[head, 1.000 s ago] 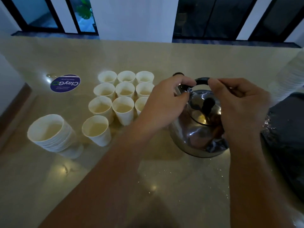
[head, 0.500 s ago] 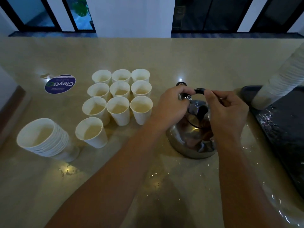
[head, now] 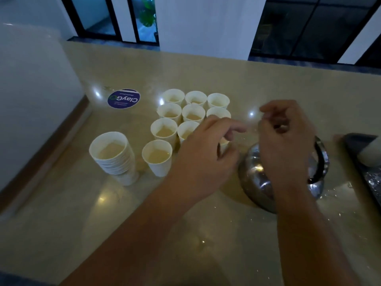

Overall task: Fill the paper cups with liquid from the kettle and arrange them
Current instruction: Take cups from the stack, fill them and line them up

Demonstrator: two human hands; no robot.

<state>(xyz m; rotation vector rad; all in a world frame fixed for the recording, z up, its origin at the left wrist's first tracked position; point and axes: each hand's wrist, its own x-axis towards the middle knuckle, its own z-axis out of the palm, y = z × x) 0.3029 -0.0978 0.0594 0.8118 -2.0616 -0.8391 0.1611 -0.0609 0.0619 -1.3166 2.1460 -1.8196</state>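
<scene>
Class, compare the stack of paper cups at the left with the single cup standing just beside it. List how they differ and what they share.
The stack of cups is many cups nested together, with rims layered down its side; the single cup has one rim. The stack stands taller and leans slightly; the single cup stands upright. Both are white paper, open at the top, and stand on the counter.

Home: stone counter (head: 206,75), glass doors (head: 107,17).

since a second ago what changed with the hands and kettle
Both hands have let go of the kettle handle, which now lies folded down. The left hand and right hand hover above it, fingers loosely curled. The filled cups and the stack stayed put.
</scene>
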